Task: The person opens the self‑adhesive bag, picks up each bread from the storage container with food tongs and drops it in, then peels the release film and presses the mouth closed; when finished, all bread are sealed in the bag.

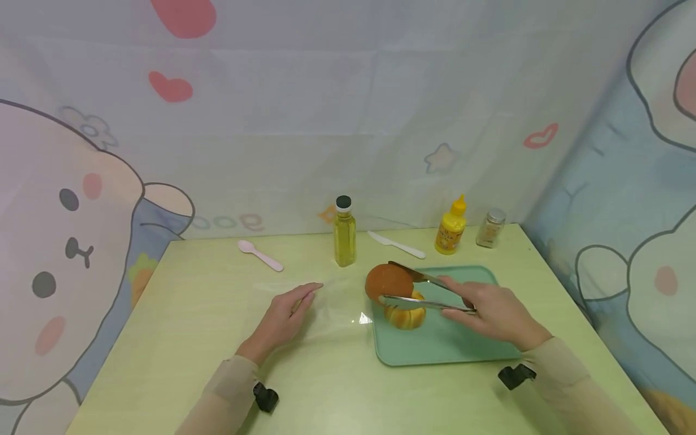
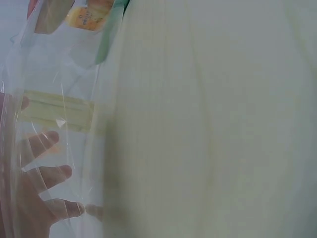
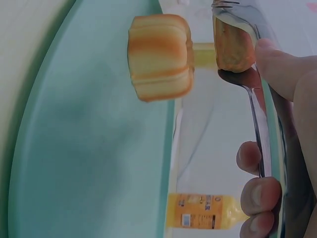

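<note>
My right hand [image 1: 495, 311] grips metal tongs [image 1: 429, 304], whose tips clasp a round brown bun [image 1: 387, 281]. Just under it, a ridged golden bread roll [image 1: 405, 318] sits on the left part of a green tray [image 1: 435, 347]. To the left of the tray, my left hand [image 1: 281, 317] is at a clear plastic bag [image 2: 59, 84]. Through the film, the left wrist view shows its fingers [image 2: 54, 173] spread and fairly straight. The right wrist view shows the bread roll beside the bun and tongs.
Along the back stand an oil bottle [image 1: 345, 238] with a dark cap, a yellow squeeze bottle [image 1: 451, 229] and a small spice jar [image 1: 490, 228]. A pink spoon [image 1: 261, 256] and white plastic knife [image 1: 396, 244] lie there too. A printed cloth [image 1: 304, 151] hangs behind the table.
</note>
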{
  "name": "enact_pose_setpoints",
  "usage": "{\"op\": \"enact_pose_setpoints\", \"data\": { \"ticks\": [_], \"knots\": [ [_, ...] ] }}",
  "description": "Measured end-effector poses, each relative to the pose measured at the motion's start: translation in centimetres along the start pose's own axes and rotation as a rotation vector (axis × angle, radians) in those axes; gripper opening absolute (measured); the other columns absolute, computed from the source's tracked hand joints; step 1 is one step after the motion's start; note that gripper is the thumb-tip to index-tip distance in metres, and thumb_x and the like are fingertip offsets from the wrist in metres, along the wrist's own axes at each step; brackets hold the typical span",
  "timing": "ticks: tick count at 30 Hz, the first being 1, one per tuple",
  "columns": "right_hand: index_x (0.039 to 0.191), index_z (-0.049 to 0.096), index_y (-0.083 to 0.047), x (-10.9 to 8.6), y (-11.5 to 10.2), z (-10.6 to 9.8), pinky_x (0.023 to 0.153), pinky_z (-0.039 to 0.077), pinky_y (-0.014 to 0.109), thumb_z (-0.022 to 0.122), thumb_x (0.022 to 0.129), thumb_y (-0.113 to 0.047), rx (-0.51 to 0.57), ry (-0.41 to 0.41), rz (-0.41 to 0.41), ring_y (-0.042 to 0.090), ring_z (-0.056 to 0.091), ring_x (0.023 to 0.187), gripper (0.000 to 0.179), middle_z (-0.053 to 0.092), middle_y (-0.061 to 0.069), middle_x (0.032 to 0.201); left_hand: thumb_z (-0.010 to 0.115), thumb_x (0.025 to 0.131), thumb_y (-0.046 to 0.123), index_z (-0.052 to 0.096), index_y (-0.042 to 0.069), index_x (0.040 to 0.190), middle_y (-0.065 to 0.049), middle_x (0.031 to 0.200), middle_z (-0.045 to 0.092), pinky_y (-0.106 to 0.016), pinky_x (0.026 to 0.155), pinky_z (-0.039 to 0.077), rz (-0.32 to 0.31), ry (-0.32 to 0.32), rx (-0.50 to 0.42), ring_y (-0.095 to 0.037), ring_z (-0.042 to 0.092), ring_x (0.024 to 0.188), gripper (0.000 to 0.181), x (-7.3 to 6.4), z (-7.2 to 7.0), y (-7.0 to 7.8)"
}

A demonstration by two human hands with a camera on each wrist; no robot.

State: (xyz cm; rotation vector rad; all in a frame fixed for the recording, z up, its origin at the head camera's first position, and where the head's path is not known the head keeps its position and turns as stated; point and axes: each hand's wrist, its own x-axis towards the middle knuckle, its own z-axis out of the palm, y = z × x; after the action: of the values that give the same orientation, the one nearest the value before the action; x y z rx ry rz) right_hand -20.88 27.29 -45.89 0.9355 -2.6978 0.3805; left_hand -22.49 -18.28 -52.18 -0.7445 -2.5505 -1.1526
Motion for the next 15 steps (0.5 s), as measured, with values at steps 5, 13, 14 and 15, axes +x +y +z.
{"op": "enact_pose_setpoints", "data": {
  "ticks": [5,13,14,15],
  "knots": [
    [0.15,0.059,-0.025,1.1,-0.8,0.5,0.052,0.031,0.02,0.075,0.096,-0.05,0.001,-0.019,-0.057,-0.002,0.032,0.058,0.062,0.038,-0.021,0.069,0.055,0.111,0.016,0.069,0.011,0.139,-0.009,0.139,0.069,-0.049,0.111,0.05,0.011,0.008,0.008,-0.029,0.064,0.131,0.031,0.1,0.0,0.0],
    [0.147,0.063,-0.024,2.7,-2.3,1.0,0.053,0.034,0.02,0.076,0.095,-0.05,-0.003,-0.023,-0.155,-0.004,0.038,0.06,0.06,0.045,-0.021,0.071,0.056,0.11,0.014,0.069,0.01,0.139,-0.01,0.14,0.068,-0.048,0.118,0.042,0.037,0.014,0.016,-0.03,0.062,0.134,0.032,0.2,0.1,0.4],
    [0.146,0.064,-0.024,2.9,-2.4,1.1,0.053,0.034,0.02,0.076,0.094,-0.05,-0.003,-0.027,-0.163,-0.004,0.038,0.06,0.059,0.046,-0.021,0.071,0.056,0.11,0.014,0.068,0.01,0.139,-0.011,0.141,0.068,-0.049,0.118,0.042,0.04,0.014,0.017,-0.031,0.062,0.135,0.032,0.2,0.1,0.5],
    [0.146,0.065,-0.024,3.1,-2.5,1.2,0.052,0.034,0.021,0.076,0.094,-0.05,-0.003,-0.032,-0.168,-0.004,0.039,0.06,0.059,0.047,-0.02,0.071,0.056,0.11,0.013,0.069,0.009,0.139,-0.011,0.141,0.067,-0.049,0.118,0.042,0.043,0.014,0.017,-0.031,0.061,0.135,0.032,0.2,0.1,0.5]
  ]
}}
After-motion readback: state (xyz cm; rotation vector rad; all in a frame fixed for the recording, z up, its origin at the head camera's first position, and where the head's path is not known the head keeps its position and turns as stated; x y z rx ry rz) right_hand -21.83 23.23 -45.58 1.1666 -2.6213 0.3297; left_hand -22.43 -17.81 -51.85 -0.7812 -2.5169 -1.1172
